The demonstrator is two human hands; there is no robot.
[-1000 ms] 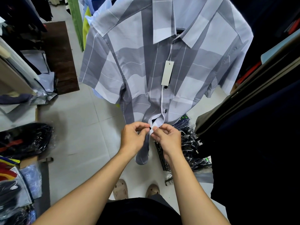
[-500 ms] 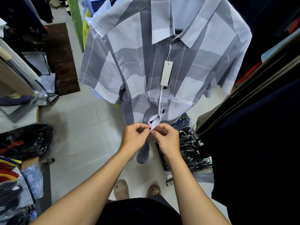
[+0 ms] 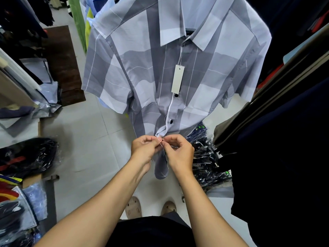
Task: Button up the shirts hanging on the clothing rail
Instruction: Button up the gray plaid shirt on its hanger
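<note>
Nearest, bare forearms reaching forward over sandalled feet [image 3: 133, 207] on the pale tiled floor [image 3: 85, 139]. Just beyond, left hand [image 3: 144, 148] and right hand [image 3: 179, 152] meeting fingertip to fingertip at the bottom of the shirt front, each with fingers curled tight and pinching one edge of the white placket [image 3: 161, 134]. Both front edges drawn together there, likely to line up a low button with its hole; the button itself hidden under the fingers, so no telling whether through or not. Below the hands, a loose shirt tail [image 3: 161, 168] dangling free.

Further up, the grey and pale-blue checked shirt [image 3: 124, 68] hanging face-on, sleeves spread, presumably on a hanger from the rail, though neither shows. Two black buttons [image 3: 171, 121] already fastened on the placket above the hands, pointing to work going top down and nearly at the hem. A white price tag [image 3: 177, 79] on a string from the collar, lying flat over the front.

To the right, dark garments [image 3: 284, 139] packed close and plastic-wrapped bundles [image 3: 204, 157] on the floor. To the left, more bagged clothes [image 3: 26, 154], and farther back a brown mat [image 3: 60, 65].
</note>
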